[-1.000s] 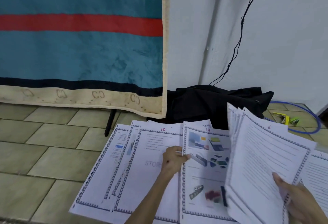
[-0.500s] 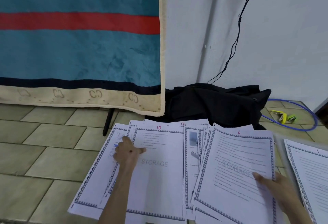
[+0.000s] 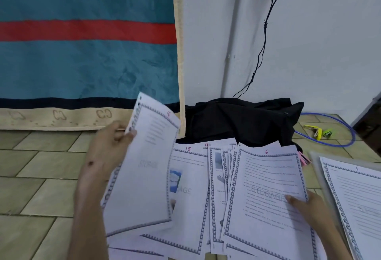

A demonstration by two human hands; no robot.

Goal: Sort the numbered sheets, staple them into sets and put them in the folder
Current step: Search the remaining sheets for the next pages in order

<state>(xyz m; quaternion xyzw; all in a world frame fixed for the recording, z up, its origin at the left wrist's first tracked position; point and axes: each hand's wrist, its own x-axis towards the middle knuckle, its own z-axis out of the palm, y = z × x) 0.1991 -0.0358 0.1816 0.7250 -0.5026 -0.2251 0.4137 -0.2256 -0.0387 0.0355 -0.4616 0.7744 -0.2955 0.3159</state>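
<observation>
Mid-sort, by the look of it. Left hand [image 3: 107, 152] grasping sheet 10 [image 3: 144, 169] at its upper left edge, thumb over the border, lifting it tilted off the spread on the floor [image 3: 37, 177]; probably raised to read the number and to uncover sheet 15 [image 3: 185, 189], now lying exposed beneath. Right hand [image 3: 307, 208] resting flat with relaxed fingers on sheet 6 [image 3: 266, 187], seemingly pinning that fanned stack so nothing slides. Between 15 and 6, several overlapped pages with only their edges showing. Far right, sheet 1 [image 3: 358, 198] lying on what looks like a pale folder [image 3: 315, 160], touching nothing else. Yellow and green objects [image 3: 318, 133], possibly staplers, well apart near the blue cable [image 3: 348, 136]; too small to be sure.

Open tiled floor to the left of the spread, good room for laying out new piles. Behind, black cloth [image 3: 243, 123] and hanging rug [image 3: 82, 64] close against the top edges of the pages, so little room there.
</observation>
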